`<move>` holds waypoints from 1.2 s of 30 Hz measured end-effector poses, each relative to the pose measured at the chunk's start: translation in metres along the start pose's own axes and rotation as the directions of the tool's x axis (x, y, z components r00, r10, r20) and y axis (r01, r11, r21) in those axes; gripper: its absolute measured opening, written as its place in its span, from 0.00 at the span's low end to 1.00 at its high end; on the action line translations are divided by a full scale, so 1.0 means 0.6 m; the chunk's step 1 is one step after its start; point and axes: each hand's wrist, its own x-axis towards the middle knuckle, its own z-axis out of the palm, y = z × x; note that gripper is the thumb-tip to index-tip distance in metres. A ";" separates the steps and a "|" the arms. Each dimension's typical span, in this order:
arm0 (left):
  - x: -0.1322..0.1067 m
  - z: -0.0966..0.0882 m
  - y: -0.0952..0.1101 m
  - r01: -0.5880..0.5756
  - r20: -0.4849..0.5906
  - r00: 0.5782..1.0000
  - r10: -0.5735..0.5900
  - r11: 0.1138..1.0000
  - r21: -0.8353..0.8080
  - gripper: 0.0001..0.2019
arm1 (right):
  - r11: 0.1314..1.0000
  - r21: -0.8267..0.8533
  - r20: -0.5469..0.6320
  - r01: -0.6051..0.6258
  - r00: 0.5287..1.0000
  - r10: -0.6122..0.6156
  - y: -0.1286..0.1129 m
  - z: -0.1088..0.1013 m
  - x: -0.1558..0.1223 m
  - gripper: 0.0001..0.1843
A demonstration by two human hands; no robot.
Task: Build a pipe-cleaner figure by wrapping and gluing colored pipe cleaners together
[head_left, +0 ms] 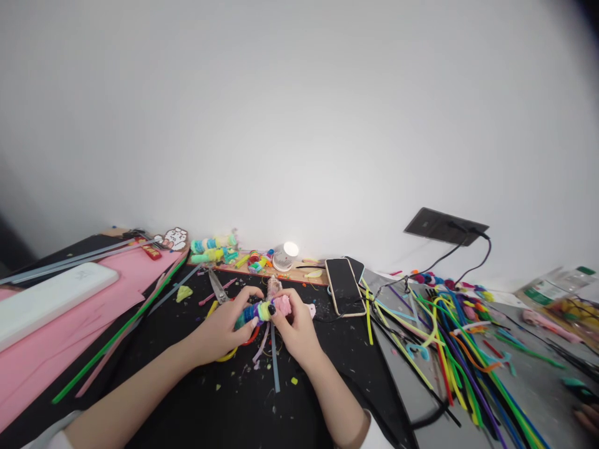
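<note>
Both my hands meet over the black mat (pixel 201 380) near the middle of the desk. My left hand (pixel 223 330) is closed round one end of a coiled multicoloured pipe-cleaner piece (pixel 262 310), with green, purple and yellow bands. My right hand (pixel 296 329) pinches the other, pink end of the same piece. Loose pipe-cleaner ends in grey, pink and yellow hang below the piece onto the mat. A pair of scissors (pixel 216 287) lies just beyond my left hand.
A phone (pixel 344 286) lies face up to the right. Several loose coloured pipe cleaners (pixel 463 355) cover a grey board at right. Pink paper (pixel 56 337), a white bar (pixel 47 299) and long sticks lie at left. Finished coils (pixel 213 249) sit by the wall.
</note>
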 end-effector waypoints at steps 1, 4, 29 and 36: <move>0.000 0.000 -0.001 -0.001 0.002 1.000 0.001 1.000 -0.002 0.16 | 1.000 -0.002 -0.003 0.000 1.000 0.000 0.000 0.000 0.000 0.07; 0.001 0.001 -0.003 -0.008 0.003 1.000 0.008 1.000 -0.010 0.16 | 1.000 -0.006 -0.011 -0.003 1.000 0.003 -0.001 0.000 0.000 0.07; 0.000 0.004 0.021 -0.031 -0.008 0.999 0.038 0.903 0.429 0.21 | 0.850 -0.483 -0.080 0.209 0.957 -0.280 -0.022 0.005 -0.007 0.10; 0.002 0.007 0.015 -0.053 -0.021 0.997 0.070 0.891 0.451 0.22 | 0.840 -0.500 -0.031 0.210 0.965 -0.260 -0.027 0.007 -0.007 0.09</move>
